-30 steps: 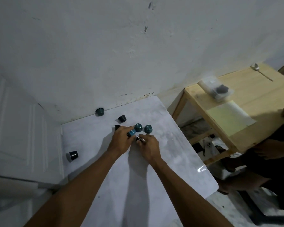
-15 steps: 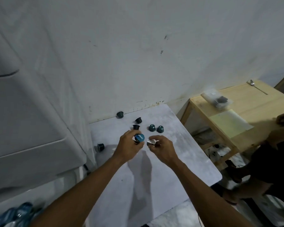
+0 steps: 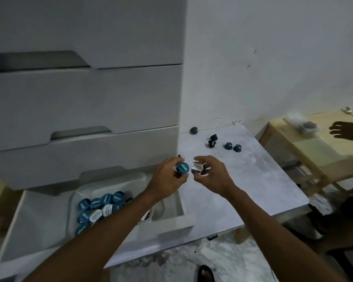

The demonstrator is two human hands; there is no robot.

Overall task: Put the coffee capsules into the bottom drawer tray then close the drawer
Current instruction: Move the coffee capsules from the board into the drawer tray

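Over the open bottom drawer tray (image 3: 118, 187), left hand (image 3: 167, 178) pinching a teal-lidded capsule (image 3: 182, 167), right hand (image 3: 210, 174) pinching a white-lidded capsule (image 3: 197, 167): lower close, then let go gently.

A plain white wall (image 3: 273, 58) fills the upper right of the frame. At the right edge stands a pale wooden table (image 3: 324, 151). Along the bottom runs a mottled grey-white floor (image 3: 181, 265). Light is dim.

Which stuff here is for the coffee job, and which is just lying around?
For the job:
left hand holding blue capsule
right hand holding white capsule
five loose capsules on the table
open drawer with tray

Lying about:
wooden table
bag
spoon
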